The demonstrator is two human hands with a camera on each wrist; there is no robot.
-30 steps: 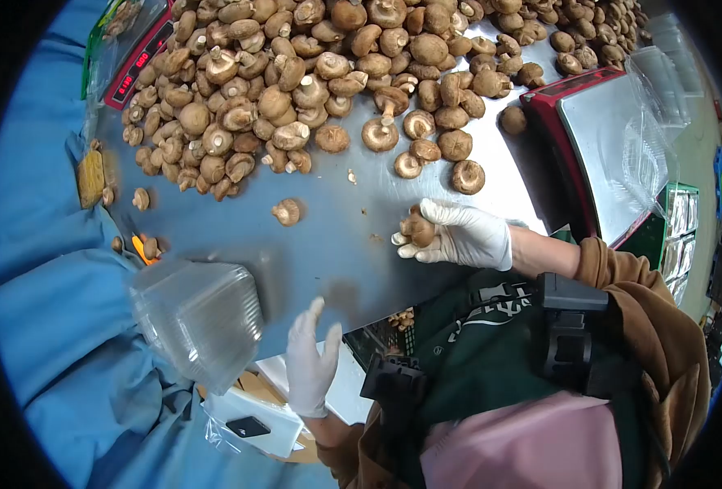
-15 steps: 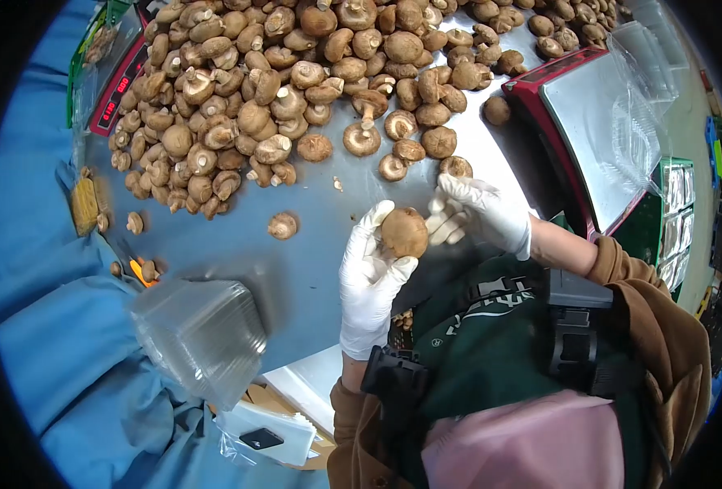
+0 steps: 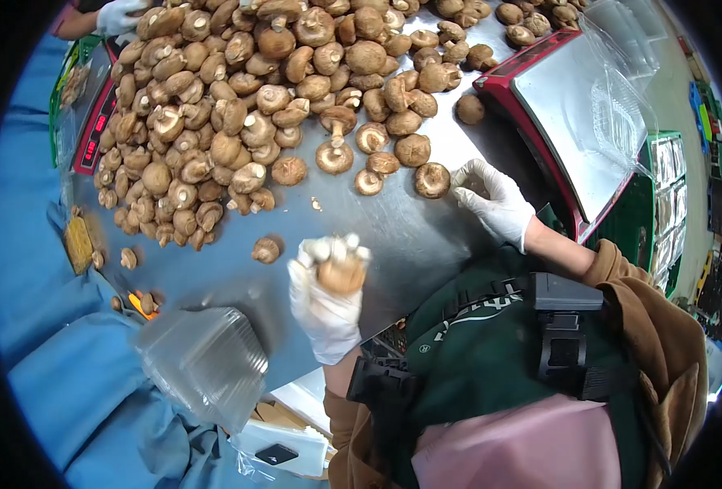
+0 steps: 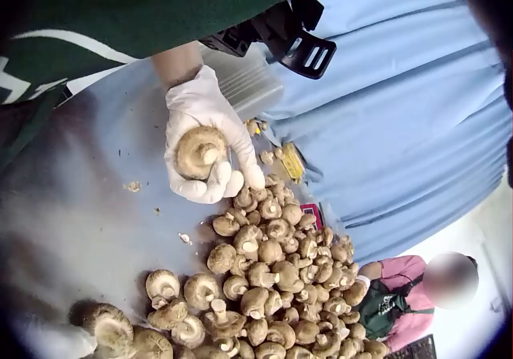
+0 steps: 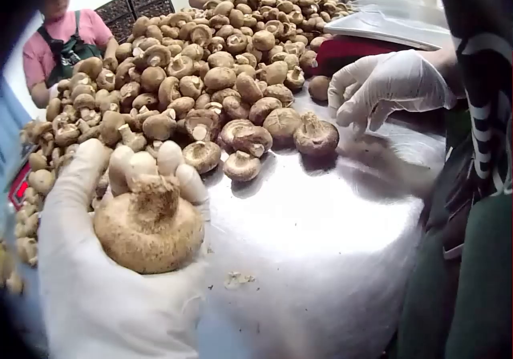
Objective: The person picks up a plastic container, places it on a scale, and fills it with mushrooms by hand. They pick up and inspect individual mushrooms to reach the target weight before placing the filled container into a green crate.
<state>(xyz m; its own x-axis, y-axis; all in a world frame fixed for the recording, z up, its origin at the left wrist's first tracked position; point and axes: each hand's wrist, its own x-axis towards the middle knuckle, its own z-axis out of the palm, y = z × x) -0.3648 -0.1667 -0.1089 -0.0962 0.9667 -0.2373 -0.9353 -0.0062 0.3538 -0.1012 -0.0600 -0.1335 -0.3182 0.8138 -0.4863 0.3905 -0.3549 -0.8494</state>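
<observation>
My left hand (image 3: 326, 303), in a white glove, grips one brown shiitake mushroom (image 3: 341, 275) above the steel table's near edge, fingers curled over it. The wrist views show its pale stem side (image 5: 148, 227) cupped in the palm (image 4: 199, 150). My right hand (image 3: 495, 200), also gloved, reaches out with relaxed fingers and holds nothing. Its fingertips are just beside a loose mushroom (image 3: 432, 179) at the pile's near edge, close to the scale; the right wrist view shows that hand (image 5: 389, 86) next to the mushroom (image 5: 316, 134).
A big heap of mushrooms (image 3: 239, 98) covers the far steel table (image 3: 377, 236). A red-rimmed scale (image 3: 556, 98) with a clear plastic tray (image 3: 622, 122) stands right. Stacked clear containers (image 3: 202, 359) lie on blue cloth (image 3: 43, 269) at left. Another person's gloved hand (image 3: 121, 12) is at the far left.
The mushroom passed from my right hand to my left. The left hand then drew it back toward my body, while the right hand stretched out to the pile's edge.
</observation>
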